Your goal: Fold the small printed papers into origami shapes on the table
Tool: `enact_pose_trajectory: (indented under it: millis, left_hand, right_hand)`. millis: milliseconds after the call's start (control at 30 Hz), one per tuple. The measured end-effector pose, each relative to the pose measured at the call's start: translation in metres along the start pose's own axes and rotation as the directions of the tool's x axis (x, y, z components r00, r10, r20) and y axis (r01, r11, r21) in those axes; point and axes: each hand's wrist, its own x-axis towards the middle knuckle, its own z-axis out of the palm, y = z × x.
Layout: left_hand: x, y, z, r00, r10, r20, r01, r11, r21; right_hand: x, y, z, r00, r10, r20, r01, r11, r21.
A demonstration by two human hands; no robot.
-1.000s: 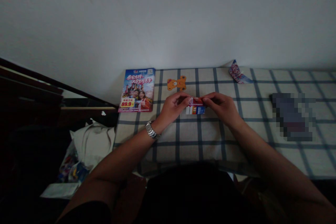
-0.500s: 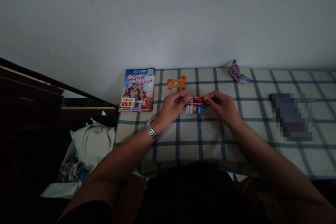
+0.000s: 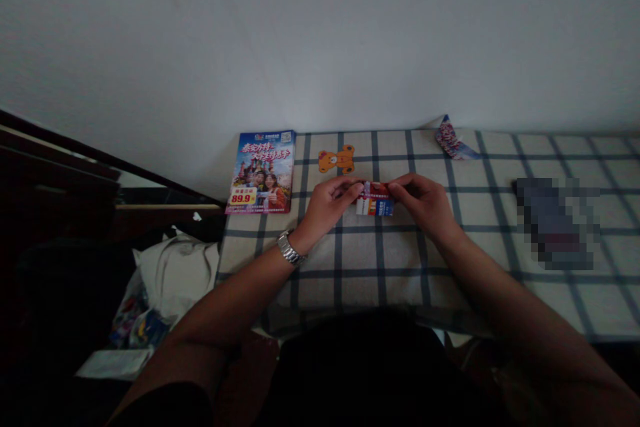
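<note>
A small folded printed paper [image 3: 375, 203], red, white and blue, lies on the checked cloth [image 3: 380, 260] in front of me. My left hand [image 3: 327, 205], with a metal watch on its wrist, pinches the paper's upper left edge. Its upper right edge is pinched by my right hand [image 3: 420, 203]. Both hands have their fingers curled and pressed on the paper's top fold.
A colourful flyer [image 3: 261, 171] marked 89.9 lies at the cloth's left end. An orange bear cut-out [image 3: 337, 159] sits behind my hands, a folded paper piece [image 3: 451, 139] near the wall. A dark blurred object [image 3: 554, 221] lies to the right. Bags [image 3: 165, 280] sit on the floor, left.
The folded paper has shifted slightly to the right and its top edge is pressed lower. Both hands stay on it, nearly unmoved.
</note>
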Motion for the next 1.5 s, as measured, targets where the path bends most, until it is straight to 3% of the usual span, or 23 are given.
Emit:
enact_pose_trajectory:
  millis: [300,633,900,1033,1267,1500]
  left_hand:
    - [0.0005,0.0026,-0.0031,0.996,0.094,0.001,-0.093,0.982,0.162]
    - [-0.0001,0.0074,-0.0017,0.998,0.067,0.0,-0.066,0.988,0.139]
    - [-0.0016,0.0041,-0.0003,0.99,0.091,0.11,-0.113,0.97,0.213]
    - [-0.0015,0.0045,0.0001,0.985,0.129,0.111,-0.155,0.95,0.271]
    - [0.0007,0.0024,-0.0021,0.979,0.154,0.136,-0.185,0.949,0.254]
    - [0.0014,0.0038,-0.0016,0.984,0.099,0.145,-0.124,0.977,0.172]
  right_hand:
    - [-0.0004,0.0002,-0.0002,1.0,0.006,0.019,-0.006,1.0,0.003]
    - [-0.0009,-0.0038,0.0016,1.0,-0.024,0.017,0.024,0.999,-0.044]
    - [-0.0045,-0.0058,0.0058,0.995,-0.09,0.049,0.096,0.986,-0.137]
    - [-0.0053,-0.0072,0.0058,0.991,-0.114,0.068,0.125,0.975,-0.182]
    - [-0.0045,-0.0067,0.0035,0.988,-0.135,0.07,0.147,0.966,-0.212]
    - [-0.0037,-0.0019,0.0019,0.988,-0.135,0.068,0.145,0.975,-0.171]
